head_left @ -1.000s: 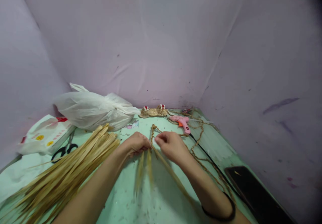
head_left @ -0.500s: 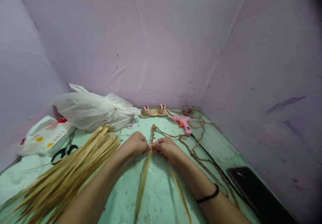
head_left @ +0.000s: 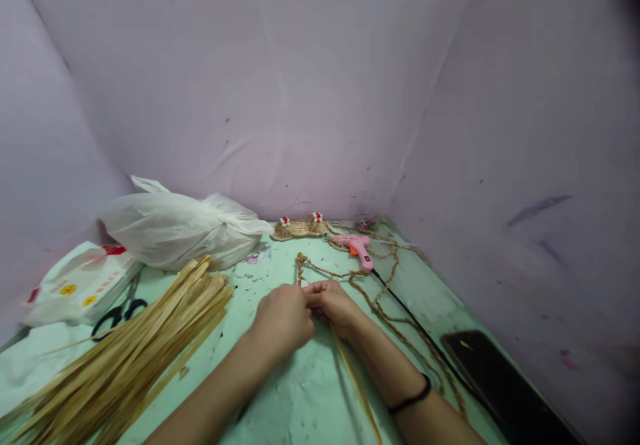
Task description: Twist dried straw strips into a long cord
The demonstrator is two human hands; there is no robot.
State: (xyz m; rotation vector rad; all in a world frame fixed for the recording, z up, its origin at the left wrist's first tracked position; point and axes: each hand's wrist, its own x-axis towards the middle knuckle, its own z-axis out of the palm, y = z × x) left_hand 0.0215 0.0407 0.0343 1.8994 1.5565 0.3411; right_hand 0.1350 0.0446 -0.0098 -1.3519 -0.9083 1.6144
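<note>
My left hand (head_left: 284, 320) is closed with its back to the camera, its fingertips hidden against the other hand. Beside it my right hand (head_left: 334, 304) pinches the lower end of a twisted straw cord (head_left: 300, 270), whose top bends over near a small knot. One long flat straw strand (head_left: 356, 378) hangs from under my right hand toward the front. The cord runs on to the right, toward the pink glue gun (head_left: 361, 250).
A bundle of dry straw (head_left: 150, 345) lies left, near black scissors (head_left: 119, 317), a white box (head_left: 83, 285) and a plastic bag (head_left: 185, 228). Woven straw pieces with red-and-white flowers (head_left: 300, 229) sit behind. A dark phone (head_left: 505, 385) lies right.
My left hand has turned over and moved right and down, against my right hand. The strand that hung between my arms is now hidden. The view has shifted slightly.
</note>
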